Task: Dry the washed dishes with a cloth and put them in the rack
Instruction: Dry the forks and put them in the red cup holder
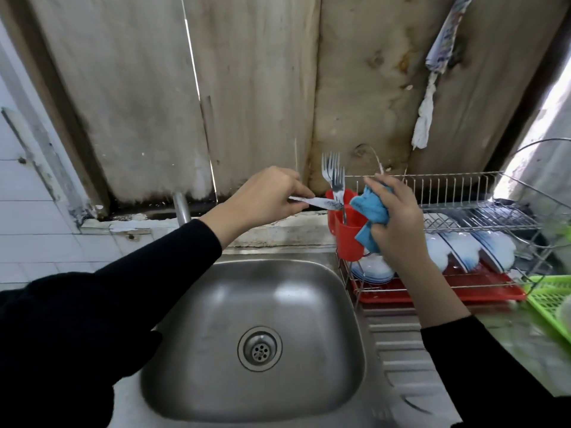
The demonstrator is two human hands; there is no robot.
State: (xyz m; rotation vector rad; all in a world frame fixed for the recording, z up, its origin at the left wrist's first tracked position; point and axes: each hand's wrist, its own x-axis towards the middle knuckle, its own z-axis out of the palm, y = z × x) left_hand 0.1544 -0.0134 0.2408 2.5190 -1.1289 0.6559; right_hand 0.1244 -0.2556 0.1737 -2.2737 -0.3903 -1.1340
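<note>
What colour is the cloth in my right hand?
Blue. The cloth is bunched in your right hand, seen clearly in the head view.

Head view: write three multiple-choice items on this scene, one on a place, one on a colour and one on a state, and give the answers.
1. Where do the forks stand? A in the sink B in the red holder C on the tray
2. What colour is the cloth? A blue B green C white
3. What is the right hand doing? A hanging open B gripping the cloth C making an empty fist

1 B: their tines rise out of the holder.
2 A: blue shows in the hand's grip.
3 B: it is curled round the cloth.
</note>
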